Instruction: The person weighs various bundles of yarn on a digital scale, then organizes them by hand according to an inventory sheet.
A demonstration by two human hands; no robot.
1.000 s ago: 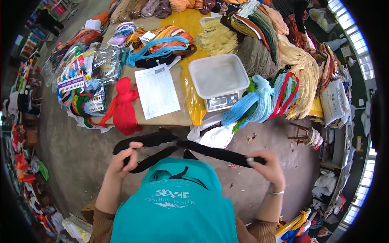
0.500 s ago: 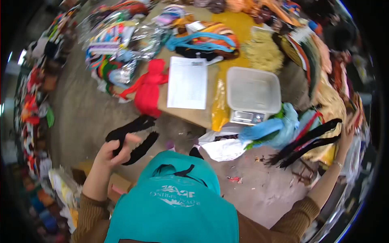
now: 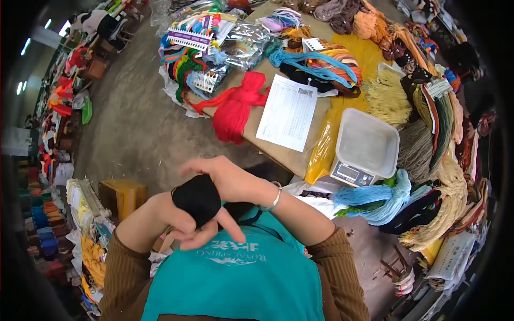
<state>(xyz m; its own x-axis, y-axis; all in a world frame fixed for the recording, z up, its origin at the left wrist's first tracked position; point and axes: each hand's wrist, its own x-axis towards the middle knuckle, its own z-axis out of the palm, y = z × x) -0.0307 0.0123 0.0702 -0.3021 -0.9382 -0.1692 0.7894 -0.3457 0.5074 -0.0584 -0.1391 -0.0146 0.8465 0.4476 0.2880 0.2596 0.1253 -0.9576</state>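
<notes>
A bundled black yarn skein [image 3: 197, 200] is held in front of my apron, between my two hands. My left hand [image 3: 174, 214] is closed round its lower left side, with some fingers reaching out below it. Over its upper right side bends my right hand [image 3: 227, 176], its back toward me and its fingertips slightly blurred; the yarn hides part of its grip. Dark strands show under my right wrist. Beyond my hands, a red yarn skein [image 3: 238, 109] lies at the table edge beside a printed sheet [image 3: 287, 113].
A clear plastic tub [image 3: 369, 142] sits on a digital scale [image 3: 348, 172]. Blue yarn [image 3: 383, 200] and black yarn [image 3: 415, 214] lie at the table's right. Thread sample cards [image 3: 187, 40] and colourful skeins spread across the back. A cardboard box [image 3: 123, 198] stands at left.
My right hand has come from the far right to the black skein in my left hand. The skein, hanging loose before, is now bundled. My view has shifted left.
</notes>
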